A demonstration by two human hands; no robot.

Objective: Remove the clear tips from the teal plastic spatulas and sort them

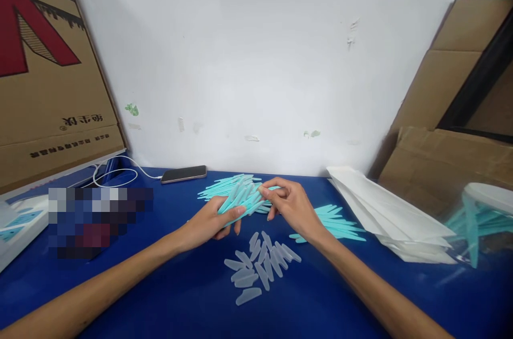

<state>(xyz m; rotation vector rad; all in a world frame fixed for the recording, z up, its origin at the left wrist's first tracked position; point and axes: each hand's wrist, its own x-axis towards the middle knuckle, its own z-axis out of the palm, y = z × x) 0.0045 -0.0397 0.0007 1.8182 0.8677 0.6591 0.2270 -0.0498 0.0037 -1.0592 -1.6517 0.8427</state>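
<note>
I am gripping turquoise sticks point(251, 202) snugly in my left hand point(210, 220), which should be steadying the tips my right hand point(295, 206) is pinching, with clear caps point(262, 276) lying on the surface point(180, 299) just nearer me than both hands.

Plastic, Paper and Card, Mostly Smooth

The teal strips point(249, 201) toward six o'clock look like smooth plastic with a soft sheen; the translucent pieces point(276, 262), farther out at six, look like frosted plastic. The blue surface point(180, 296) is smooth and faintly glossy. Between eight and nine, the phone point(183, 174) has a glassy face. The white packets point(385, 211) at four look papery. The wall point(256, 61) at twelve is matt, with rough peeled spots. The cardboard point(52, 99) near half past nine looks dull.
</note>
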